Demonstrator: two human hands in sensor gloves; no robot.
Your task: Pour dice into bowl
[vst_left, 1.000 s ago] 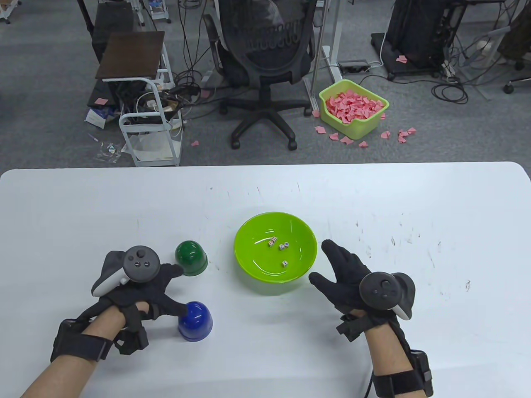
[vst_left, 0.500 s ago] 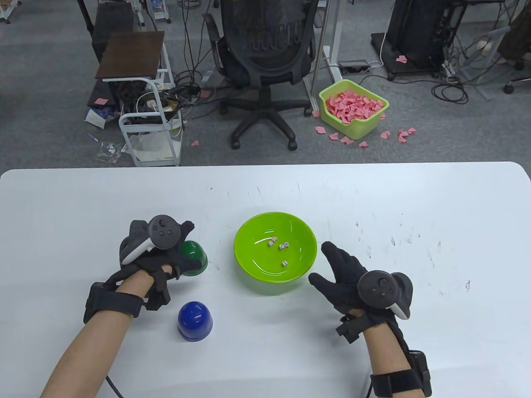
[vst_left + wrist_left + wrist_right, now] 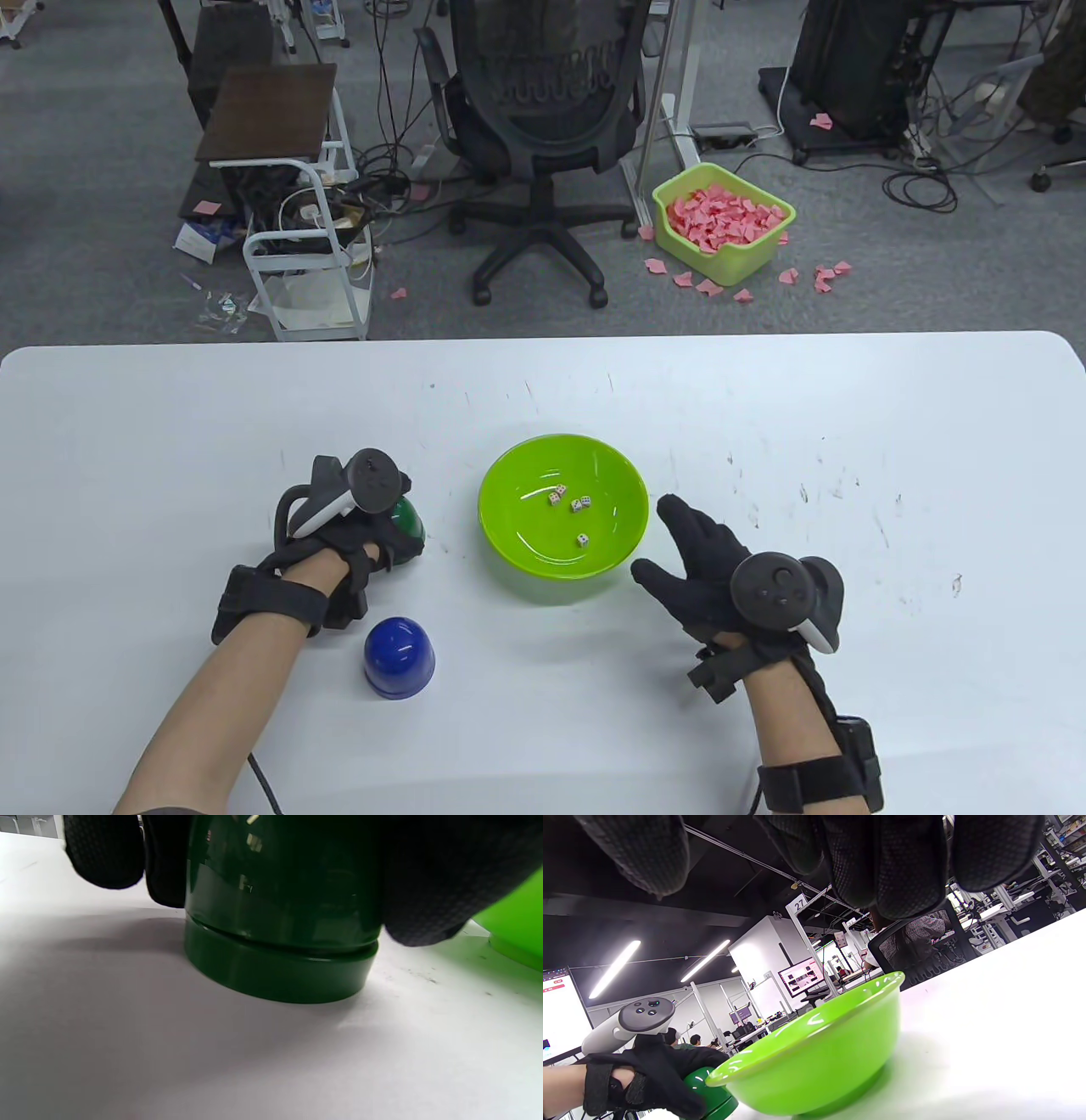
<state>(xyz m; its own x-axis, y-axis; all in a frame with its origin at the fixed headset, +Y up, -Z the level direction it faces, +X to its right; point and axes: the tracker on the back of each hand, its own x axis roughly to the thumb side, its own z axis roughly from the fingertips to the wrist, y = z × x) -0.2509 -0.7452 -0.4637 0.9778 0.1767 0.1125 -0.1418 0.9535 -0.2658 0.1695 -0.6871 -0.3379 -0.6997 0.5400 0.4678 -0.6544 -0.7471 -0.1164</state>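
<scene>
A lime green bowl (image 3: 509,543) stands mid-table with three white dice (image 3: 570,506) inside. A dark green dice cup (image 3: 411,528) stands mouth-down on the table left of the bowl. My left hand (image 3: 356,531) grips it around its sides; the left wrist view shows fingers (image 3: 424,887) wrapped on the cup (image 3: 280,921), its rim on the table. A blue dice cup (image 3: 399,655) stands mouth-down nearer me, untouched. My right hand (image 3: 704,560) rests open on the table just right of the bowl, holding nothing. The right wrist view shows the bowl (image 3: 814,1060) and the left hand (image 3: 649,1077).
The white table (image 3: 848,424) has scuff marks on its right half. Beyond its far edge are an office chair (image 3: 543,127), a small cart (image 3: 297,238) and a green bin of pink paper (image 3: 721,221) on the floor.
My left hand left the blue cup, moved up and right to the green cup and closed around it. The right hand, bowl and dice have stayed put.
</scene>
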